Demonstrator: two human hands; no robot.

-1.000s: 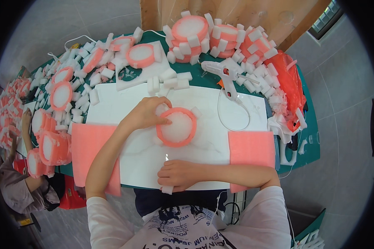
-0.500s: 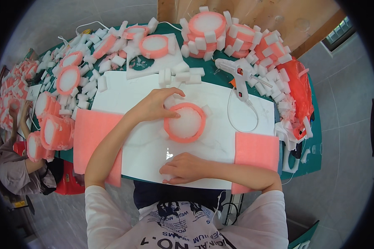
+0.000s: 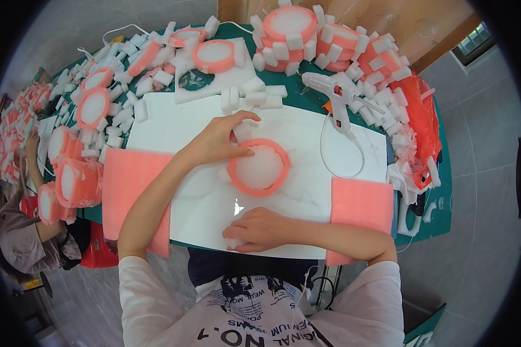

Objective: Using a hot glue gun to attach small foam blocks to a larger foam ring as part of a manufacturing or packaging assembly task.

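Observation:
On a white board (image 3: 197, 191) lies a round foam piece with a pink foam ring (image 3: 233, 176) around a white centre (image 3: 259, 168). My left hand (image 3: 223, 139) curves over the ring's upper left edge. Its thumb rests on the ring, and a pale foam block (image 3: 243, 132), partly hidden, sits between thumb and fingers against the rim. Another small white block (image 3: 292, 157) stands at the ring's right side. Near the board's front edge, my right hand (image 3: 259, 228) is closed around a white foam block (image 3: 234, 243), mostly covered by the fingers.
A white glue gun (image 3: 333, 92) with a looped cable lies at the back right. Pink foam sheets (image 3: 134, 191) flank the board. Loose white blocks and finished rings (image 3: 92, 109) crowd the green table's back and left. A red plastic bag (image 3: 419, 121) hangs right; another person (image 3: 26, 231) sits left.
The view has shifted slightly. My left thumb has moved a little up and left relative to the ring; my right hand has hardly moved.

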